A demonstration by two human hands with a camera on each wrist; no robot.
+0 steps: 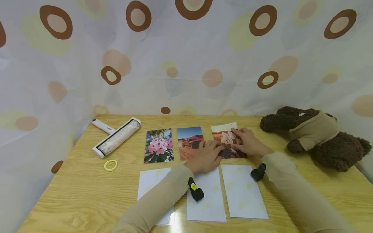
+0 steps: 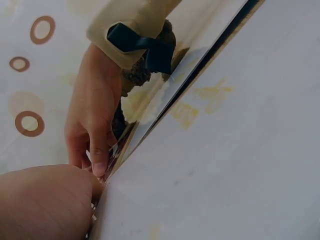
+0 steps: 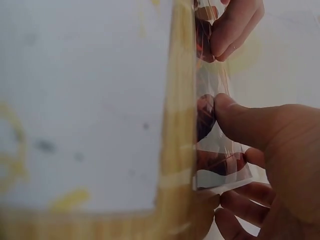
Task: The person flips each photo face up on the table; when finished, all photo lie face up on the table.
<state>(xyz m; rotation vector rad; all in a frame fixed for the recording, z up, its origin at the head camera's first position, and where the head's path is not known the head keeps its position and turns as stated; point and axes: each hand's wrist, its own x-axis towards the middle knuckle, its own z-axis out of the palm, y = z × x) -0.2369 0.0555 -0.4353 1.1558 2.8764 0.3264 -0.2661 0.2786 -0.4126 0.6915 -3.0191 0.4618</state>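
Both hands touch a photo card (image 1: 227, 137) of pale plumes against red, the rightmost of three cards in the back row. My left hand (image 1: 207, 157) has its fingertips at that card's left edge and overlaps the lower right of the middle photo card (image 1: 189, 136), which shows a red off-road car. From the other side, my right hand (image 1: 250, 142) rests its thumb and fingers on the plume card. The right wrist view shows the right thumb (image 3: 235, 115) against the glossy card surface (image 3: 215, 165), other fingers around its near edge.
A pink flower photo card (image 1: 158, 145) lies at the row's left. White cards (image 1: 244, 191) with faint yellow marks form a front row under the forearms. To the left are a lint roller (image 1: 118, 137) and a yellow ring (image 1: 110, 165); a brown plush bear (image 1: 335, 145) lies at right.
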